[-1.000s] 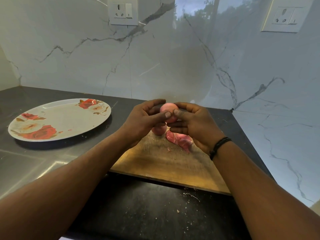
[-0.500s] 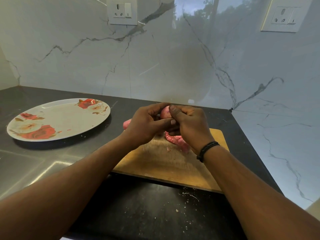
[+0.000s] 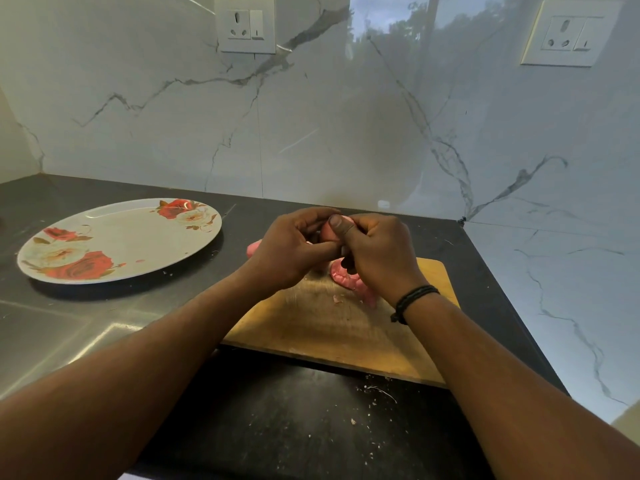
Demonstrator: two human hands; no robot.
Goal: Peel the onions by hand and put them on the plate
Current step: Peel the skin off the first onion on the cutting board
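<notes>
A small pink onion [image 3: 327, 233] is held above the far end of the wooden cutting board [image 3: 332, 327]. My left hand [image 3: 294, 252] grips it from the left and my right hand [image 3: 375, 252] from the right, with the right thumb pressed over its top. Most of the onion is hidden by my fingers. Another pink onion [image 3: 254, 247] peeks out left of my left hand. Pink peels [image 3: 348, 280] lie on the board under my right hand. The floral plate [image 3: 121, 242] sits on the counter to the left, with nothing on it.
The dark counter [image 3: 277, 420] has scattered peel crumbs near the front. A steel sink surface [image 3: 45, 344] lies at the left. Marble walls close off the back and right, with two sockets [image 3: 245, 24] [image 3: 568, 34] high up.
Both hands have closed more tightly round the onion and dropped slightly. My right thumb has moved over the onion's top, hiding more of it.
</notes>
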